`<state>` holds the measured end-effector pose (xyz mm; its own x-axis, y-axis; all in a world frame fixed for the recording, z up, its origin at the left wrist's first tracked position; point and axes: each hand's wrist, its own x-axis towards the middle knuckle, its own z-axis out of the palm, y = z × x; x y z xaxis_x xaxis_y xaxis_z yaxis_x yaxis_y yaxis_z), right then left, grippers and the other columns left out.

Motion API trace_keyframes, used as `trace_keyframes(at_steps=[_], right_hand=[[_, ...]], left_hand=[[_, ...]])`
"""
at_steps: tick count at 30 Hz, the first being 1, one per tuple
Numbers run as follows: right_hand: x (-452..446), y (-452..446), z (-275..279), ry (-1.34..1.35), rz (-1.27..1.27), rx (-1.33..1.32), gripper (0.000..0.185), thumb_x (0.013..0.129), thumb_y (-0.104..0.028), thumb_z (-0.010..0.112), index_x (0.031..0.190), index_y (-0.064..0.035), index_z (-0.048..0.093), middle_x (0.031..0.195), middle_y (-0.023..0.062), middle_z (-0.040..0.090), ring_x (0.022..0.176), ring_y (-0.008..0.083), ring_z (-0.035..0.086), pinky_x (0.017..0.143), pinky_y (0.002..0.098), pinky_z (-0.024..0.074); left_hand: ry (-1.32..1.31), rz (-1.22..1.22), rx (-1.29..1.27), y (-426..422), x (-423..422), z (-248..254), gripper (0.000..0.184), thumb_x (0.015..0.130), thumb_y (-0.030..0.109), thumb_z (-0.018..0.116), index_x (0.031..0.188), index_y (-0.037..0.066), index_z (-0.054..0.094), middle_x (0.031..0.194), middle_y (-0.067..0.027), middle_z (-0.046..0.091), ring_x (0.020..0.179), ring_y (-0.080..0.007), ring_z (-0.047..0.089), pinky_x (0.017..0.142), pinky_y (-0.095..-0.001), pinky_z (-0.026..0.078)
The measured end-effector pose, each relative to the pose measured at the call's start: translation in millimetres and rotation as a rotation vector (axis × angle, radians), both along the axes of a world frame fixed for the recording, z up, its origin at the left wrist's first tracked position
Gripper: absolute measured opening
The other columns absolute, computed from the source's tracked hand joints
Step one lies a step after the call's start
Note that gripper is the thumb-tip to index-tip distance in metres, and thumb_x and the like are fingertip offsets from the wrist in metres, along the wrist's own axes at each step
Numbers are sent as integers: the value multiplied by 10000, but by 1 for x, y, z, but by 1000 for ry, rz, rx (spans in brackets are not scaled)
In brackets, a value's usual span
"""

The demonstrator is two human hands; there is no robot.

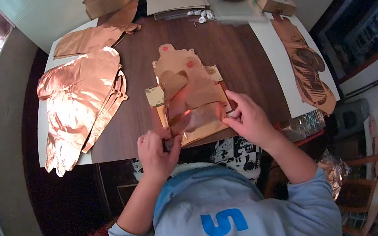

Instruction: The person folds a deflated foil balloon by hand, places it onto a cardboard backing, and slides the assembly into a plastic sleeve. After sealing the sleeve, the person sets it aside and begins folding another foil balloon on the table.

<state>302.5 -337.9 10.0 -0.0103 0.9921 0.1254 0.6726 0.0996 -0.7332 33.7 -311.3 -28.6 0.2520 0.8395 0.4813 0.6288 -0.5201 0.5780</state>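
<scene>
A copper-coloured foil sheet with a cut outline [183, 84] lies in the middle of the brown table, close to its front edge. Two small red marks show on its upper part. Beneath it are a shiny gold-coloured sheet [201, 133] and pale yellow blocks that stick out at the left and right. My left hand [155, 150] is at the lower left corner, its fingers closed on the sheet's edge. At the lower right corner, my right hand [249, 117] pinches the edge between thumb and fingers.
Large copper foil pieces [79, 96] lie at the left. A long dark-streaked foil piece [303, 63] is at the right. Along the back stand a white stack [175, 0], small white objects [202, 16] and a cardboard box [273, 0]. A wooden chair [366, 189] is at the lower right.
</scene>
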Motion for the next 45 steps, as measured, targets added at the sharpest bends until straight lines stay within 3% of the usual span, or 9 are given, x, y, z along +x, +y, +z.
trace_keyframes(at_steps=[3, 7, 10, 18, 22, 28, 32, 40, 45], right_hand=[[-3, -1, -5, -103, 17, 148, 546, 832, -67, 714, 1322, -38, 477, 1226, 172, 561, 941, 280, 673, 819, 396, 551], [-1, -11, -25, -382, 106, 295, 385, 823, -110, 691, 1184, -44, 576, 1219, 161, 571, 1098, 325, 602, 898, 441, 510], [-14, -25, -16, -559, 147, 380, 337, 819, -159, 675, 1124, -28, 619, 1236, 167, 568, 1152, 353, 563, 962, 487, 468], [-62, -33, -33, -661, 238, 451, 436, 881, -162, 534, 1269, 34, 564, 1381, 221, 501, 1307, 404, 451, 1080, 547, 372], [-66, -38, -27, -601, 150, 446, 416, 862, -118, 555, 1258, 4, 590, 1311, 201, 580, 1214, 363, 557, 1037, 471, 446], [-45, -36, -6, 75, -305, 191, 108, 928, -123, 645, 972, -24, 656, 908, 81, 694, 787, 201, 661, 674, 337, 519], [-30, -23, 8, 1398, -514, 88, 175, 974, -243, 632, 897, -86, 627, 794, -4, 620, 720, 126, 602, 640, 277, 477], [-64, -42, -19, 1672, -531, -224, 303, 1003, -318, 556, 1165, -63, 573, 1150, 94, 648, 1056, 236, 633, 920, 424, 521], [-66, -46, -22, 1687, -472, -410, 344, 1013, -317, 535, 1221, -46, 569, 1123, 107, 665, 1013, 250, 659, 868, 427, 551]], left_hand=[[-152, 43, 61, -2, 1, -3, 306, 750, 195, 792, 961, 103, 590, 1146, -123, 626, 1024, -331, 607, 962, -432, 430], [281, -362, 271, -4, -8, 16, 519, 789, 237, 722, 1271, 100, 583, 1343, -133, 554, 1248, -381, 516, 1131, -479, 310], [551, -437, 155, 5, -4, 17, 497, 820, 218, 658, 1300, 107, 597, 1397, -130, 534, 1300, -344, 499, 1133, -490, 321], [476, -550, 264, -2, -23, 2, 456, 843, 173, 564, 1287, 81, 605, 1335, -130, 593, 1245, -302, 565, 1056, -449, 443], [351, -585, 341, -9, -28, 18, 384, 843, 140, 601, 1218, 58, 633, 1290, -141, 623, 1179, -284, 614, 1036, -435, 465], [-181, -282, 683, 4, 3, 65, 376, 830, 90, 680, 1202, 62, 632, 1218, -179, 637, 1134, -386, 617, 1015, -499, 463], [-48, -339, 376, -1, 16, 68, 525, 788, 184, 772, 1263, 70, 578, 1381, -246, 496, 1290, -460, 473, 1065, -594, 372], [301, -438, 368, -13, 31, 22, 480, 760, 203, 767, 1214, 107, 645, 1382, -150, 526, 1279, -383, 495, 1081, -540, 376], [207, -546, 249, -2, 28, 10, 418, 800, 140, 711, 1204, 56, 648, 1262, -154, 606, 1194, -347, 574, 1014, -492, 477]])
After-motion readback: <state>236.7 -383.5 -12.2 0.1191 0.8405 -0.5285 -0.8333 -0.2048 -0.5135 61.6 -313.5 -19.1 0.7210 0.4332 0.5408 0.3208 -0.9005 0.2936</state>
